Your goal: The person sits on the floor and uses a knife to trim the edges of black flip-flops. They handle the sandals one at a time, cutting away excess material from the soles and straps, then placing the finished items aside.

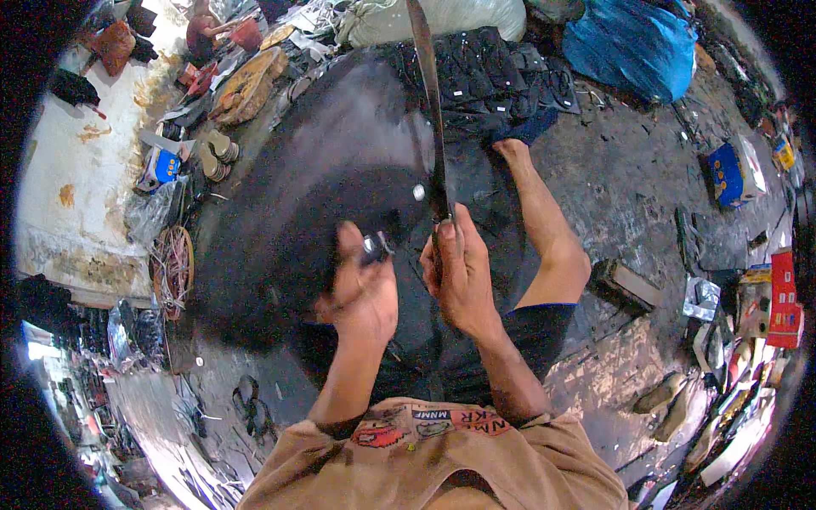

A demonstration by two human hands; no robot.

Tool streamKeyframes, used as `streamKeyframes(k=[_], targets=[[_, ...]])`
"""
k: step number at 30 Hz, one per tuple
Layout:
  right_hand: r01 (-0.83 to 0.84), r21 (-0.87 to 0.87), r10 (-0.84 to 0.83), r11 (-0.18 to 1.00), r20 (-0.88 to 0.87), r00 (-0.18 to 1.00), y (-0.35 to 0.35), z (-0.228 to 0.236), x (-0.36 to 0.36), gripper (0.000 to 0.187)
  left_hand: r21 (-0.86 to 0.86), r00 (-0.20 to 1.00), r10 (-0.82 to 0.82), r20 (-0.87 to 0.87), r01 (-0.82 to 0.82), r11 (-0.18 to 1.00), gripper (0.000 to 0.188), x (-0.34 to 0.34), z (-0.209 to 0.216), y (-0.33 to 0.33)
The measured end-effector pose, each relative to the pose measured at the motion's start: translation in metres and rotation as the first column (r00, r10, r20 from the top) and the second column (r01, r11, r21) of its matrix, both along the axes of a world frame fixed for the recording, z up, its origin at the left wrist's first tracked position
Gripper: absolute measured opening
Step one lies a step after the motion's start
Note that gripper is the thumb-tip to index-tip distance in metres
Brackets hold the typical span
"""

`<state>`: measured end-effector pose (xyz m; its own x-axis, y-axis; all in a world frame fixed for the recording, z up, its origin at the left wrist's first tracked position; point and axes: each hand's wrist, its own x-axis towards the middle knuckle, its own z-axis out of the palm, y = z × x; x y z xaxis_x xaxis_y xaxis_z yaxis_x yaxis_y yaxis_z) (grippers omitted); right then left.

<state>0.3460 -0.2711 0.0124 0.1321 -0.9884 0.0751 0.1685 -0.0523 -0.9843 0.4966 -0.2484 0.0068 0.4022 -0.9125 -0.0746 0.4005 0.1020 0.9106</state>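
My right hand (459, 270) is closed round the lower end of a long, narrow dark strip (431, 93), which rises past the top of the picture. Whether the strip is a blade or a flexible material I cannot tell. To its left, my left hand (367, 293) is smeared by motion, its fingers unclear. A small dark, shiny thing (373, 248) shows at its thumb side; I cannot make out its kind. Ahead and to the left spreads a broad, blurred dark sheet or surface (297, 204). A small white spot (418, 193) shows beside the strip.
Black flat pieces with small white labels (476, 76) lie ahead, near my bare leg (548, 212). A blue sack (631, 47) stands far right. Sandals (218, 155) and a basket of strips (172, 272) are left. A block (627, 285) lies right. Another person (204, 32) is far left.
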Motion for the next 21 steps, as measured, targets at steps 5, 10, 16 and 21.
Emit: streamKeyframes(k=[5, 10, 16, 21], targets=[[-0.104, -0.068, 0.077, 0.992, -0.323, 0.943, 0.022, -0.011, -0.054, 0.034, -0.152, 0.875, 0.039, -0.483, -0.127, 0.98, 0.034, -0.012, 0.039, -0.049], [-0.089, 0.194, 0.185, 0.977, -0.563, 0.805, 0.119, -0.043, -0.098, 0.031, 0.054, 0.872, 0.026, -0.488, 0.001, 0.999, 0.034, 0.001, 0.012, -0.035], [-0.057, 0.189, 0.168, 0.98, -0.652, 0.739, 0.11, -0.058, -0.119, 0.032, 0.196, 0.888, 0.105, -0.447, -0.017, 0.981, 0.025, -0.023, 0.01, -0.017], [-0.142, 0.119, 0.185, 0.983, -0.663, 0.725, 0.068, -0.039, -0.112, 0.024, 0.323, 0.927, 0.109, -0.36, 0.015, 0.946, 0.021, -0.02, -0.008, -0.002]])
